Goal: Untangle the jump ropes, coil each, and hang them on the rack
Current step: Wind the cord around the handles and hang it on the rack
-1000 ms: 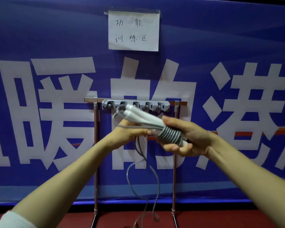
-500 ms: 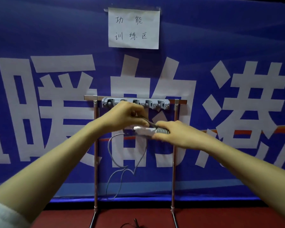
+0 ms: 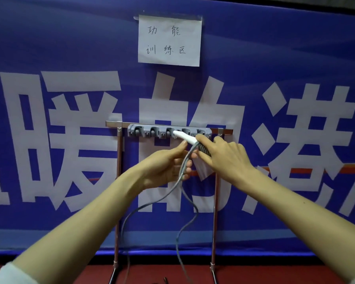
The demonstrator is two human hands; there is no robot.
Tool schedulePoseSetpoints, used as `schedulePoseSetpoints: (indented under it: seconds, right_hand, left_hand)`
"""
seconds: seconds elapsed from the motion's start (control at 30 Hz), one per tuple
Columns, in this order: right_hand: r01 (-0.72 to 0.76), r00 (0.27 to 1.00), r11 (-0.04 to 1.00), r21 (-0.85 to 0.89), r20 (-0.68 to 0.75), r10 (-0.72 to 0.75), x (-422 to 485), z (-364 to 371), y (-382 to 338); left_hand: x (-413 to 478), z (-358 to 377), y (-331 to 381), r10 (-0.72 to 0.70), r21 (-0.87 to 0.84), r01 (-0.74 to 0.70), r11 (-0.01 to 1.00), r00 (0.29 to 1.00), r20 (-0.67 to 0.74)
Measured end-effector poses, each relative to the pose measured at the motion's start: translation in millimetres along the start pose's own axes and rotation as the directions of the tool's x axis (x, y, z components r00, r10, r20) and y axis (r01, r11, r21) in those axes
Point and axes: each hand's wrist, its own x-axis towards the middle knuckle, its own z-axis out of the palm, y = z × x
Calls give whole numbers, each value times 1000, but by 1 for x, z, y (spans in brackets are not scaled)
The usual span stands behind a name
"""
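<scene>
Fingers (image 3: pixel 202 155) of right hand (image 3: pixel 228 160) grip ribbed handle (image 3: pixel 185 138), left hand (image 3: pixel 164 167) thin cord (image 3: pixel 181 173).

A metal rack (image 3: pixel 118 181) stands on the red floor (image 3: pixel 275 273), its two uprights carrying a top bar with a grey clip strip (image 3: pixel 146 133). Between the uprights, strands of a grey jump rope (image 3: pixel 176 244) hang down toward the floor.

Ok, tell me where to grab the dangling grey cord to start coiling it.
Pinch the cord just below the left hand, coming in from the left: there both strands run close together, before they spread into loose loops toward the floor. The right hand holds the ribbed handle, so that end is taken.
</scene>
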Motion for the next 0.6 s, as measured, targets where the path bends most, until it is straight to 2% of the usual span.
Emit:
schedulePoseSetpoints:
  seconds: [0.07,0.17,0.23,0.3,0.37,0.43,0.5,0.6]
  right_hand:
    - [0,1000,1000,-21,-22,-1,1,0,-1]
    - [-31,999,1000,6,-33,31,3,-3,2]
    - [-62,998,988,139,-15,65,3,-6,5]
    - [-108,994,919,379,54,94,3,-10,7]
    - [-196,980,769,608,159,123,1,-14,7]
    - [-303,950,599,741,287,125,-1,-17,6]
    - [-372,926,405,835,362,104,-2,-17,3]
    - [-426,905,123,896,421,68,-2,-16,1]
  left_hand:
    - [4,3,-4,-43,-175,43,984,999,6]
    - [7,7,-8,-7,-282,3,959,1000,-11]
    - [8,7,-9,78,-205,-90,975,995,-64]
    - [8,6,-9,178,-17,-181,983,977,-118]
    - [8,4,-10,255,92,-243,966,954,-155]
    - [9,3,-12,269,103,-255,961,950,-160]
    - [10,6,-14,268,96,-257,962,953,-142]
    - [10,11,-11,353,179,-327,928,925,-142]
